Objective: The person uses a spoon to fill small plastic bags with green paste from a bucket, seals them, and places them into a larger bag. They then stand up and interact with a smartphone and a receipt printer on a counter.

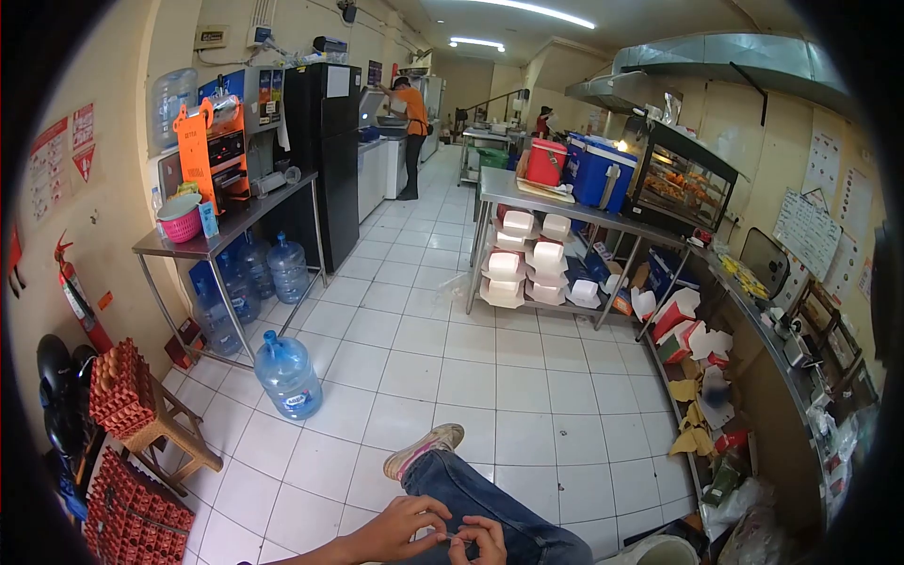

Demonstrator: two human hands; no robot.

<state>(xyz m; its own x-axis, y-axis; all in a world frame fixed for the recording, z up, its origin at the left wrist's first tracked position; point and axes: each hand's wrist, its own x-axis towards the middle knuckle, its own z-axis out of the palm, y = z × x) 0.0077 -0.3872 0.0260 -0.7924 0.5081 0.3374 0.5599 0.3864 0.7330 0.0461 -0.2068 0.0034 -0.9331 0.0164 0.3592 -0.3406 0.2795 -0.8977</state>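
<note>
Low in the head view, my left hand reaches in from the left above my jeans, its fingers bent and its thumb and fingertips close together. Beside it, my right hand is curled, with thumb and fingers pinched. The fingertips of both hands nearly meet over my crossed leg. A tiny pale or clear sliver seems to lie between them, too small to name. My shoe points out to the left over white floor tiles.
A large blue water bottle stands on the floor ahead left. Egg trays are stacked at far left, by a wooden stool. Ahead right is a steel table with white boxes below. A person in orange stands by a freezer.
</note>
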